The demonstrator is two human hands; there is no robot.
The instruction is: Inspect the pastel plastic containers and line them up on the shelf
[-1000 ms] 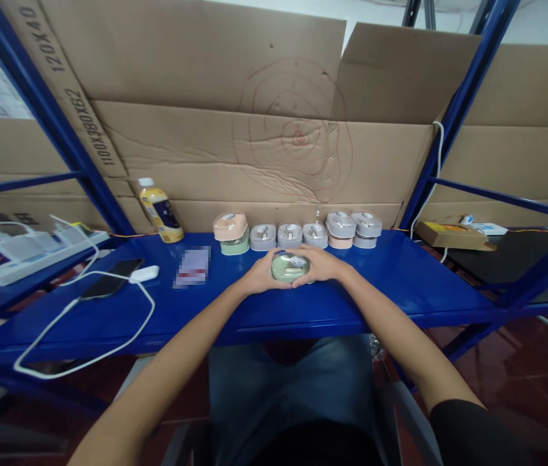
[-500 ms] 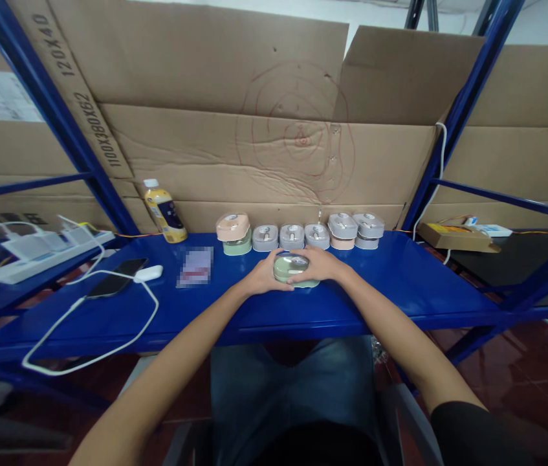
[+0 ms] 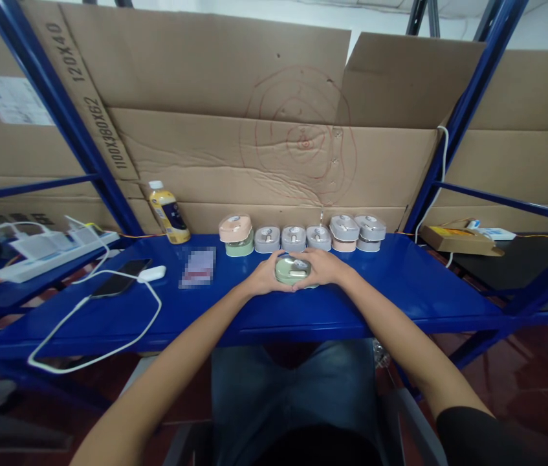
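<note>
A small green box with a clear lid (image 3: 292,270) is between my two hands, close to the front of the blue table. My left hand (image 3: 264,275) wraps round its left side, fingers at the back and thumb at the front edge. Round the right side curls my right hand (image 3: 326,266), its thumb also at the front. Both hands are closed on the box. A bit of pale green shows under the right hand; I cannot make out whether it is a separate piece. Beyond the hands stand similar grey boxes (image 3: 294,239) in a row.
Stacked boxes, pink over green (image 3: 235,228) and grey over pink (image 3: 344,228), flank the row. Left are a yellow bottle (image 3: 171,213), a blurred-out packet (image 3: 198,266), a phone (image 3: 121,278) and a white cable (image 3: 157,309). Cardboard (image 3: 196,142) walls the back; blue posts (image 3: 468,123) rise at the sides.
My right thumb has shifted slightly to the right along the box's front, uncovering more of its lid. The whole view has shifted a little; both hands stay on the box.
</note>
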